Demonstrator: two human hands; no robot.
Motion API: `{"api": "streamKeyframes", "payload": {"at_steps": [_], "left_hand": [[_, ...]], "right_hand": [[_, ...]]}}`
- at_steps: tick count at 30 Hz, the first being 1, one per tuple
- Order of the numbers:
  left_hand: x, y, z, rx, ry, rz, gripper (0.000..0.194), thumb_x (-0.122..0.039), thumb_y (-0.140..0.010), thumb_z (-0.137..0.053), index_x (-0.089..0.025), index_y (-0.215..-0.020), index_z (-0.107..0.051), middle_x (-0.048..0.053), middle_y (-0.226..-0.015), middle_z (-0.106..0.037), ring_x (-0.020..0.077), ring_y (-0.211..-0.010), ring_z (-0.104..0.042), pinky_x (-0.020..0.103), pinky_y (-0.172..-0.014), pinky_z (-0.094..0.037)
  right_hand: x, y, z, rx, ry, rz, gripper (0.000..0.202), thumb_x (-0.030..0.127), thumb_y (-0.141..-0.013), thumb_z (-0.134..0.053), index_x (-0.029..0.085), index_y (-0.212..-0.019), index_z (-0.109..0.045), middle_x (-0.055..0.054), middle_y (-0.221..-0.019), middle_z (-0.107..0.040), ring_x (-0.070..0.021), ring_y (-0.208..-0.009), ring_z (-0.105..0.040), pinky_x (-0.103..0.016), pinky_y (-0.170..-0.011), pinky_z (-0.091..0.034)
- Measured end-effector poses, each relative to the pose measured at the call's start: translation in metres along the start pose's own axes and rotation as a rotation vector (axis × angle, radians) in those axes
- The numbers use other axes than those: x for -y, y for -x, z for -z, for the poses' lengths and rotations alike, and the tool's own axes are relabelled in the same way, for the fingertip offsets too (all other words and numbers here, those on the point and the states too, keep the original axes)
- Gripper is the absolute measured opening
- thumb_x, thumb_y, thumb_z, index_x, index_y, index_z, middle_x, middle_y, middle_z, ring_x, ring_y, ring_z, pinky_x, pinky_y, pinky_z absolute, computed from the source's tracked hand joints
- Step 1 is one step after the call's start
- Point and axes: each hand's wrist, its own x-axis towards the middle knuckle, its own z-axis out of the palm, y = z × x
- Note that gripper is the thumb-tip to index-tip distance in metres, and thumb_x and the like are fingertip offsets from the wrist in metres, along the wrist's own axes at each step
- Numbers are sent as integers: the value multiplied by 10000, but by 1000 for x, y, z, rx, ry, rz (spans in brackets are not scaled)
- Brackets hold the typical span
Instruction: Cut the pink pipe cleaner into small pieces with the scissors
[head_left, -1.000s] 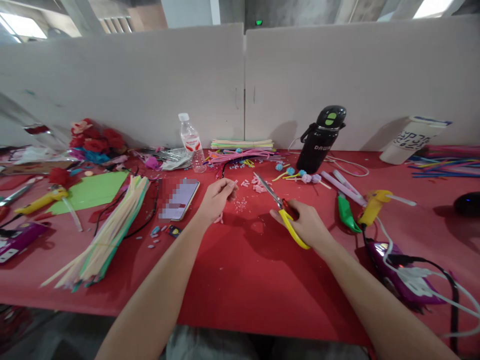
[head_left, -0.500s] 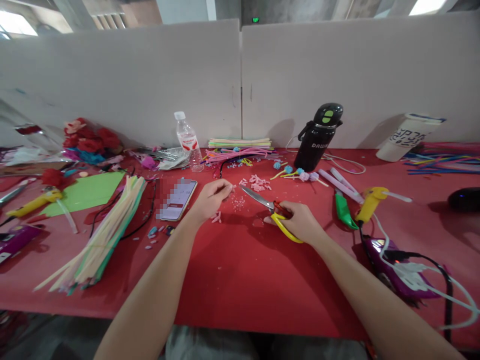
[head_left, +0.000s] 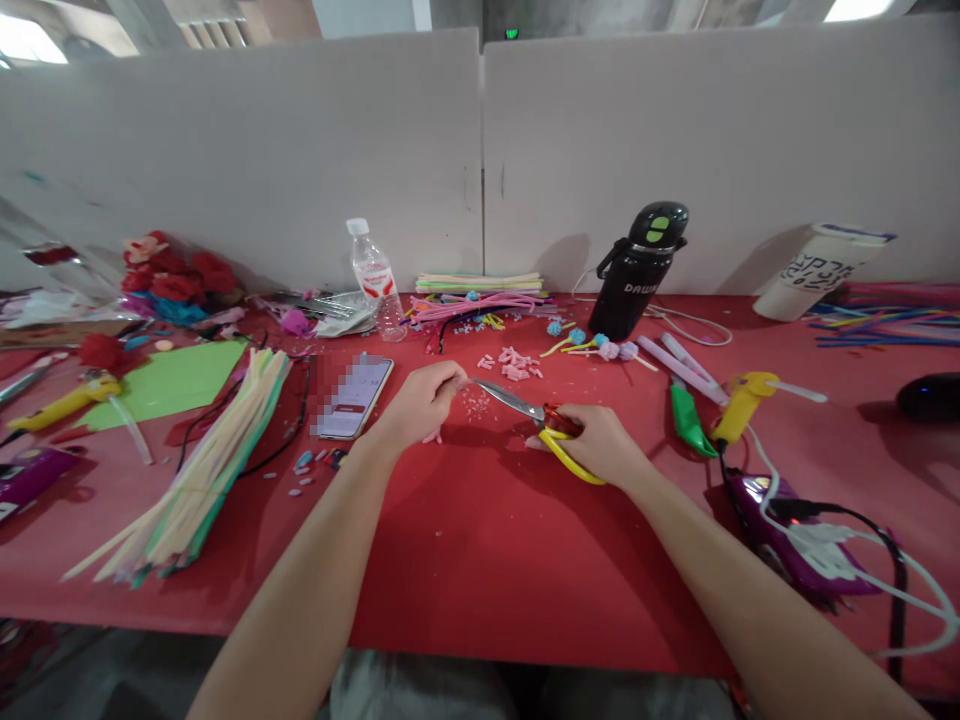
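Observation:
Near the middle of the red table, my left hand [head_left: 427,400] pinches a small pink piece, mostly hidden by the fingers; it looks like a short cut of pipe cleaner. My right hand [head_left: 600,440] grips scissors [head_left: 517,403] with yellow and red handles. Their blade tips reach the left fingertips, and the blades look nearly closed. Just beyond lies a pile of short pink pieces [head_left: 517,364]. Tiny pink clippings [head_left: 478,404] are scattered beneath the blades. A few more pink pieces lie partly hidden under my left hand.
Left are a phone [head_left: 354,398], a bundle of pale pipe cleaners [head_left: 202,460] and a yellow glue gun [head_left: 67,402]. Behind stand a water bottle [head_left: 377,285] and a black flask [head_left: 634,275]. Right are another glue gun [head_left: 744,408] and a purple power strip [head_left: 795,545] with cables.
The scissors have shifted slightly left, bringing their tips up to my left fingertips. My left hand has turned a little, covering more of the pink pieces beneath it.

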Motion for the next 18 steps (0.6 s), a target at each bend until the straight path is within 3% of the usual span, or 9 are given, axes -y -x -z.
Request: {"api": "streamKeyframes", "payload": {"at_steps": [18], "left_hand": [[1,0,-1,9,-40,-16,189,-300,-839,-458,-182,-762,-583,8,-684,-563,135,-631,-488,228,-599,-359]], "right_hand": [[-1,-2,-1,2,21,6,505,639,-658,-613,180,-562,-426,44,-528,-343,-87,-522,-257,-218,-460,-207]]}}
